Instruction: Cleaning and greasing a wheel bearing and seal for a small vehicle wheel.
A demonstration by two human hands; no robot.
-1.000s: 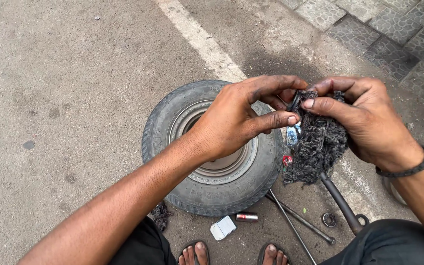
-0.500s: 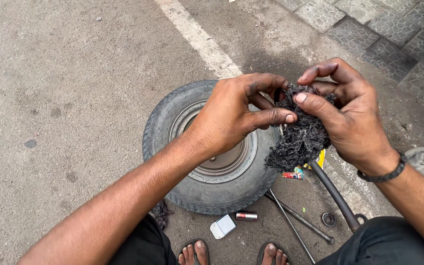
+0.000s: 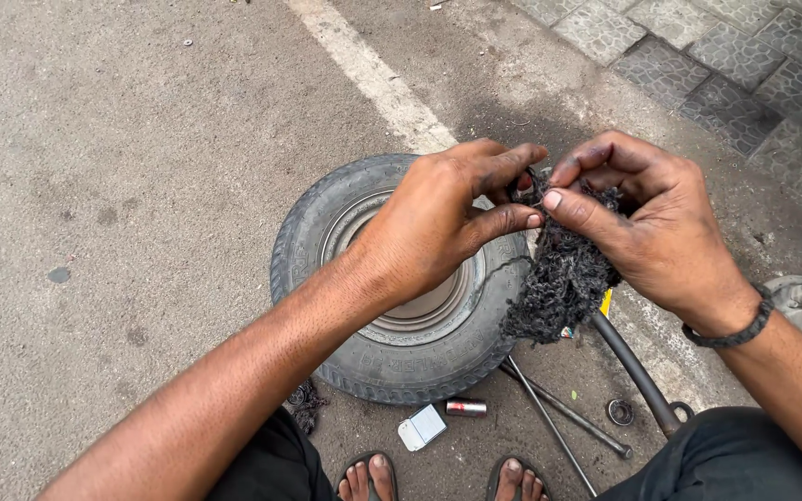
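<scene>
Both hands meet mid-frame, pinched on a black greasy rag wad [image 3: 563,269]: left hand [image 3: 438,223] grips its top-left edge, right hand [image 3: 652,223] the top-right, wad hanging down betw. them, long axis vertical, above a small tyre [image 3: 327,278] flat on the road. Near the feet: small white box [image 3: 421,428], red-silver cylinder [image 3: 465,407].

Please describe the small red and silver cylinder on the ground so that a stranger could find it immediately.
Find the tyre lying flat on the asphalt. Just below its near edge, beside a small white box, lies the cylinder. It alone there is short, red and silver; the nearby metal rods are long, thin and dark.
</scene>
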